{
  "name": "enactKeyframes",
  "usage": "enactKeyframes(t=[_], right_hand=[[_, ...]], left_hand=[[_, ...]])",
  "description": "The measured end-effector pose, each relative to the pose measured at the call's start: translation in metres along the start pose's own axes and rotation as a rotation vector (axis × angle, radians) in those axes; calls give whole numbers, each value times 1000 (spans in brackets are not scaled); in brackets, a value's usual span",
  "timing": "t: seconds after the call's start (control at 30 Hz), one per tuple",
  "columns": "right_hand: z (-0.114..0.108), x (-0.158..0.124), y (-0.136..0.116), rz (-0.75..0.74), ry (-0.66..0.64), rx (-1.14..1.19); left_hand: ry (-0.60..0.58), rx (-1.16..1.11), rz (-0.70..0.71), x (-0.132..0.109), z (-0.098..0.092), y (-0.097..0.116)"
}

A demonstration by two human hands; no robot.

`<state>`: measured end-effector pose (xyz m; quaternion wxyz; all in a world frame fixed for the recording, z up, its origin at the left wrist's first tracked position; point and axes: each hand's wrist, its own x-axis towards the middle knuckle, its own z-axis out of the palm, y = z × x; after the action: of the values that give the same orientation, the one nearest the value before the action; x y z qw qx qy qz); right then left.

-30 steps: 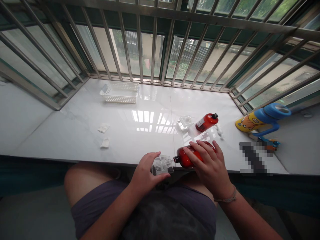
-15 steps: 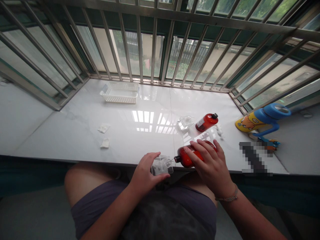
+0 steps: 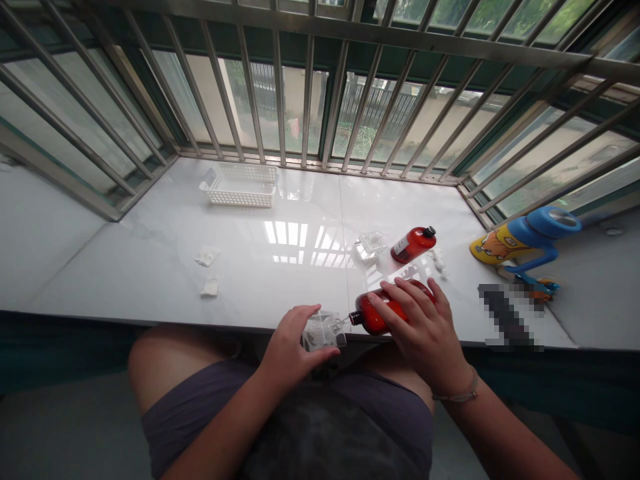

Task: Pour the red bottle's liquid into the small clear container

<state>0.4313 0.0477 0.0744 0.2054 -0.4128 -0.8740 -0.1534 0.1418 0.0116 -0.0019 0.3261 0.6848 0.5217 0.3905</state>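
My right hand (image 3: 425,330) grips a red bottle (image 3: 375,317) tipped on its side at the near edge of the white counter (image 3: 280,253), its open neck pointing left. My left hand (image 3: 290,343) holds a small clear container (image 3: 323,330) right at that neck, just off the counter's edge. A second red bottle (image 3: 413,244) with a black cap lies on the counter farther back. Beside it sits a clear plastic piece (image 3: 370,244).
A white slotted basket (image 3: 241,185) stands at the back left near the metal window bars (image 3: 310,100). Two small white scraps (image 3: 207,270) lie on the left. A yellow and blue toy bottle (image 3: 525,239) rests at the right, with a blurred-out object (image 3: 510,317) near it.
My right hand and the red bottle have shifted very slightly up and to the right. The left hand and the clear container stay in place.
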Motion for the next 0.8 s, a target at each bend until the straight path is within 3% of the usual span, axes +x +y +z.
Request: enactKeyframes(t=[0.8], right_hand=[[-1,2,5,-20,-4,-13]], left_hand=[[4,4,-11,-2,3,-7]])
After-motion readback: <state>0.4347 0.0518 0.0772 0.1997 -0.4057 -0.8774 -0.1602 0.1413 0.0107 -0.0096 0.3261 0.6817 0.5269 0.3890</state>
